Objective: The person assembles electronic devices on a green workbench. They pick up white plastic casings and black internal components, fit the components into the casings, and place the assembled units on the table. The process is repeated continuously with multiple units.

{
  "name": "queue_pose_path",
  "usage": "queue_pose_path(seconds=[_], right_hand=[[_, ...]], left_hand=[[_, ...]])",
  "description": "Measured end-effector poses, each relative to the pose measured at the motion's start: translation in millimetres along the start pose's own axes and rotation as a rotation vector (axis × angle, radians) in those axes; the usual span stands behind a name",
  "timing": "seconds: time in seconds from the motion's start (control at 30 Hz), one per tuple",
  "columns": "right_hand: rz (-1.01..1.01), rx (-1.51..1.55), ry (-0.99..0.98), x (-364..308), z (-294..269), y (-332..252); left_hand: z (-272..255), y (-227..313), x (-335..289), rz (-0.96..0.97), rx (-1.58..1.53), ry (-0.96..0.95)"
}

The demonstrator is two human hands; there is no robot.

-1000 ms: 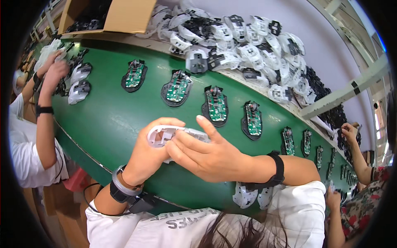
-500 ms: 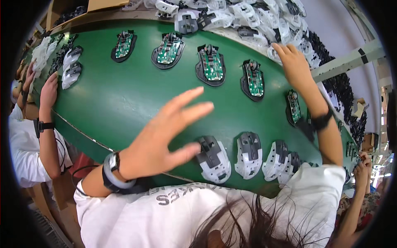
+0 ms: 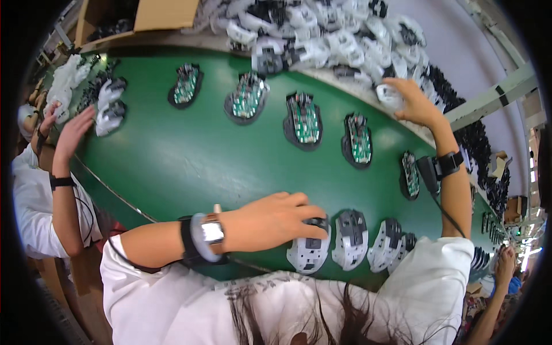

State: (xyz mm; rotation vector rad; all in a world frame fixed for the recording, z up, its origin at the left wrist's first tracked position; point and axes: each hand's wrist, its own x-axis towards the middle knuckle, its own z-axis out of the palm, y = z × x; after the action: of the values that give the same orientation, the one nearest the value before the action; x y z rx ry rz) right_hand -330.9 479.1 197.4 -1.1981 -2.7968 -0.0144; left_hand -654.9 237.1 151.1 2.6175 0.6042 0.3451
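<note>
Gently's best: our left hand curls over the five-o'clock grey-and-white mouse shell, our right hand brackets a white shell at two, finger grips unclear.

Mouse shells: smooth, hard plastic, low sheen. Table: smooth, glossy top. Box: matt cardboard.

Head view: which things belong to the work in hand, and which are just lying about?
Seemingly in work:
grey-white shell under left hand
white shell at right hand
circuit boards

Apparently lying about:
cardboard box
black parts
</note>
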Motion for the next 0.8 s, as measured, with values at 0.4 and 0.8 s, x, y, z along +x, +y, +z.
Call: queue_pose_path(seconds=[0.4, 0.8], right_hand=[[-0.095, -0.367, 0.087, 4.0, 7.2, -59.6], [-0.156, -0.369, 0.221, -9.1, -5.7, -100.6]], left_hand=[[-78.2, 31.3, -34.4, -0.239, 0.055, 0.477], [-66.0, -3.0, -69.2, -0.557, -1.065, 0.744]])
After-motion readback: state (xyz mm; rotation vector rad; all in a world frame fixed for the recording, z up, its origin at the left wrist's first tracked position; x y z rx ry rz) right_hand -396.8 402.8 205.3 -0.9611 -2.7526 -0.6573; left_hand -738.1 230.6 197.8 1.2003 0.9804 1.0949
